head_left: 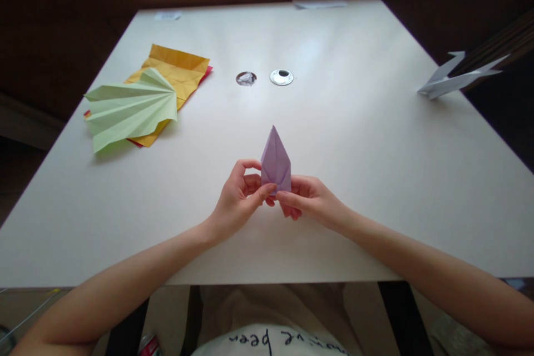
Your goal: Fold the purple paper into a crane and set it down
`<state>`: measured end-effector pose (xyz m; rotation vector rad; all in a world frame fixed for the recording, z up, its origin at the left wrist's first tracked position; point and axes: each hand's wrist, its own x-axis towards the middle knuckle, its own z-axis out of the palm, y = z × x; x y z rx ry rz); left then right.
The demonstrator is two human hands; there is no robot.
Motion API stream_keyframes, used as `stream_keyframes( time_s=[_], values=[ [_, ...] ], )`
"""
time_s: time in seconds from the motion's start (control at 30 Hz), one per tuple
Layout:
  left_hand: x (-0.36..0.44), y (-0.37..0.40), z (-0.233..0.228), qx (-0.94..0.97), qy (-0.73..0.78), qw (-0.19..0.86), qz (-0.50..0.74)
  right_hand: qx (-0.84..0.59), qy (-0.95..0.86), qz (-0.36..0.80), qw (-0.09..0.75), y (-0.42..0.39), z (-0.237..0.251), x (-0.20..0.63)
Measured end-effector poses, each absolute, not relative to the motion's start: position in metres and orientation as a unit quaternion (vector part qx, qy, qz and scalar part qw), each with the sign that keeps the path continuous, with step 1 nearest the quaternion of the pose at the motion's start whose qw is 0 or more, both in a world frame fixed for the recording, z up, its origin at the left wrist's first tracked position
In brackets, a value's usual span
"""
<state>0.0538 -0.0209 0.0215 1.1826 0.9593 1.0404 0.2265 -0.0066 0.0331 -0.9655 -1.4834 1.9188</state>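
Both hands meet above the near middle of the white counter [334, 139]. The left hand [236, 200] and right hand [311, 200] pinch the lower corners of a folded purple paper [275, 161], point upward, fingers clenched on it. A pleated green fan [131, 108] lies well apart, left.

Both forearms extended forward, bare; left hand [238, 193] and right hand [304, 198] brought together at centre, fingertips pinched, thumbs nearly touching.
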Motion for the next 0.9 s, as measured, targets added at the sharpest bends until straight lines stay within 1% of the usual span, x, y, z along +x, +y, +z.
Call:
stream_keyframes(
  time_s=[0.23,0.43,0.5,0.63,0.77,0.9],
  values=[
    [0.0536,-0.0255,0.0165,0.536,0.388,0.595,0.456,-0.333,-0.522,0.729,0.292,-0.0074,0.0325,0.2257],
    [0.054,-0.0227,0.0185,0.504,0.385,0.63,0.449,-0.333,-0.526,0.716,0.315,-0.0064,0.0306,0.2286],
    [0.0544,-0.0206,0.0199,0.499,0.368,0.656,0.43,-0.322,-0.532,0.717,0.315,-0.0069,0.0306,0.2295],
    [0.0534,-0.0191,0.0243,0.547,0.326,0.69,0.344,-0.299,-0.544,0.725,0.299,-0.0088,0.0299,0.2306],
    [0.0511,-0.0204,0.0251,0.593,0.319,0.68,0.291,-0.299,-0.55,0.722,0.294,-0.0085,0.0272,0.2315],
    [0.051,-0.0219,0.0212,0.605,0.351,0.652,0.291,-0.303,-0.553,0.717,0.296,-0.0076,0.0248,0.2311]
  ],
)
